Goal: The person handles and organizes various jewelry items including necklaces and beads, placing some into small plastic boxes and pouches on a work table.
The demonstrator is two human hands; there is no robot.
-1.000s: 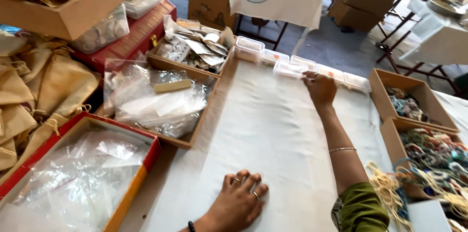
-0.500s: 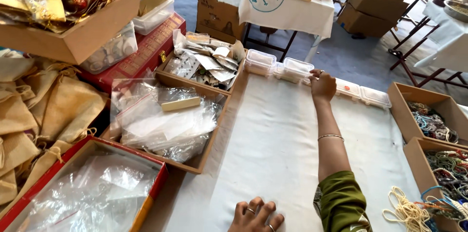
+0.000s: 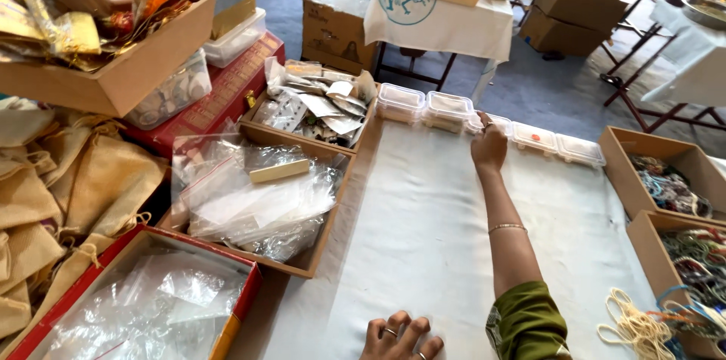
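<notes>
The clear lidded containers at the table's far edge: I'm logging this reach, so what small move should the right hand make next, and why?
Probably close the right hand on the clear container beneath its fingertips: the arm is fully stretched, while the left hand lies flat on the white cloth.

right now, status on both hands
Right hand reaching the row of clear lidded containers. Left hand flat on white cloth. Nothing between.

R hand [image 3: 489, 147] on clear lidded boxes [image 3: 446, 108], L hand [image 3: 399, 337] flat on cloth [image 3: 423, 239]
</notes>
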